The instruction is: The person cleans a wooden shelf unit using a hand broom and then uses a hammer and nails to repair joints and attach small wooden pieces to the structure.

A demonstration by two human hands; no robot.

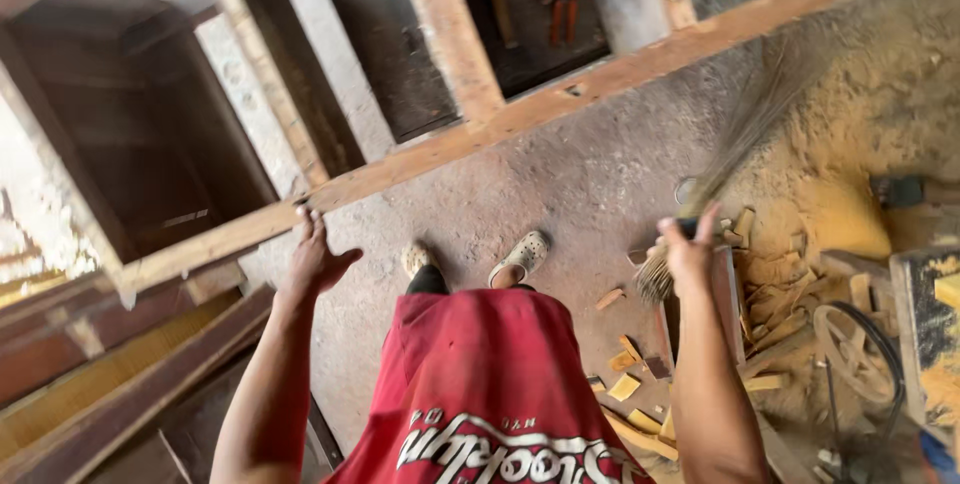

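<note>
Fingers of right hand (690, 249) clamped round twig broom (735, 139), bristles slanting onto sawdust pile (850, 144) | left hand (315, 259) fingers together, flat against long wooden beam (560, 99), apparently for balance | concrete floor (560, 184) below.

Count of things in view
There were 2 hands, 1 broom (735, 139), 2 clogs, 1 long wooden beam (560, 104) and 1 belt wheel (848, 349).
</note>
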